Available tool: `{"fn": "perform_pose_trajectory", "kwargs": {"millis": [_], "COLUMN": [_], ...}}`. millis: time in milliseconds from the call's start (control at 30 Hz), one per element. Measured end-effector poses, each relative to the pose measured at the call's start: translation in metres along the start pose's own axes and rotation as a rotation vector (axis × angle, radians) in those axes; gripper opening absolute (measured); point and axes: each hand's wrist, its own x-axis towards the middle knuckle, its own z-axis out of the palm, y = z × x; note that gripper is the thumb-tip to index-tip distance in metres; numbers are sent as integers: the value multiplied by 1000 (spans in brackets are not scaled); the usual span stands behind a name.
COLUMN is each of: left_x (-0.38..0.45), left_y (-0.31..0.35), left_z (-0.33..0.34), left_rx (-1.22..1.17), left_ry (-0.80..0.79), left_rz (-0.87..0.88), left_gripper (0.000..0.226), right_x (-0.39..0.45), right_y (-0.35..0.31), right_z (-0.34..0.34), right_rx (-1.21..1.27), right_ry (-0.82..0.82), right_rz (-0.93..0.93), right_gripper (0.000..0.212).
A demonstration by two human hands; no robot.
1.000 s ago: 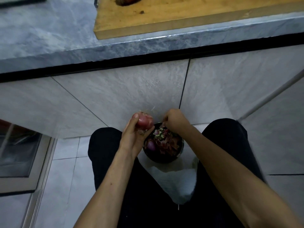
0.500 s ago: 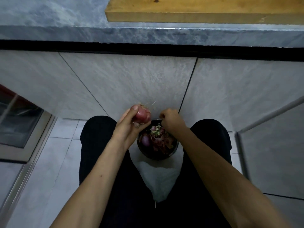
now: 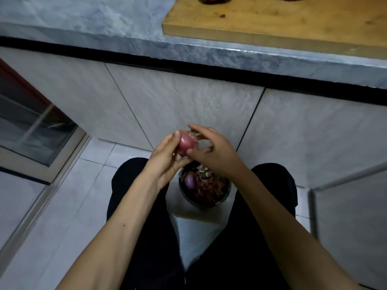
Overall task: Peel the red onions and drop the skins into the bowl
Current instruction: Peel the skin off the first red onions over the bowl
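Midway: red onion (image 3: 186, 144) gripped by left hand (image 3: 165, 162), skin pinched by right hand (image 3: 211, 151); skins heaped in bowl (image 3: 227, 191), peeling judged unfinished.

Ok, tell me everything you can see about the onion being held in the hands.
The onion is small, rounded and pinkish red, with a smooth, slightly glossy surface. A tuft of dry, pale roots sticks out at its far end. The left hand grips it from the left, thumb along the top. The right hand pinches it from the right, thumb at its near side. It is held in the air above the bowl, not touching it.
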Motion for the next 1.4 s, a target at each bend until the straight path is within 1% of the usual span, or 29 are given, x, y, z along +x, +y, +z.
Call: {"fn": "perform_pose_trajectory", "kwargs": {"millis": [67,133,200,267,333,400,467,533,567,633,700,800,900,1033,1100,1300,1400], "left_x": [1,2,4,4,5,4,4,5,4,5,4,2,3,5,4,6,6], "left_y": [0,1,1,-3,-10,-16,-21,-25,-26,-25,-24,-26,-27,-26,-26,-26,-25], "left_z": [0,-5,-14,-18,-15,-9,-5,-7,-8,-10,-13,-20,-23,-24,-24,-28,-26], "left_rx": [75,117,110,93,117,159,193,241,256,263,287,346,357,322,318,337,339], "left_ry": [-40,-102,-130,-141,-145,-158,-181,-165,-147,-94,-60,-69,-46,-33,-33,-65,-78], "left_rz": [-16,-33,-45,-39,-16,24,60,100,116,148,182,229,247,214,193,149,124], "left_gripper": [52,42,41,49,58,61,63,65,66,63,59,58,60,61,59,61,60], "right_x": [-1,-3,-10,-20,-28,-33,-36,-37,-37,-35,-33,-29,-25,-21,-22,-23,-20], "right_y": [2,9,17,24,28,29,27,26,26,31,35,37,37,37,35,29,30], "right_z": [2,3,4,4,0,-5,-6,-3,0,4,7,17,24,24,23,12,12], "right_rx": [-65,-33,155,358,526,685,746,675,585,303,53,-187,-368,-555,-572,-263,-194], "right_ry": [15,93,131,155,194,197,161,147,159,233,302,347,424,501,515,468,463], "right_rz": [-31,-23,25,74,118,147,139,129,120,61,-53,-241,-377,-495,-503,-364,-287], "right_gripper": [62,58,48,43,47,54,57,54,52,49,45,40,32,18,15,10,9]}}
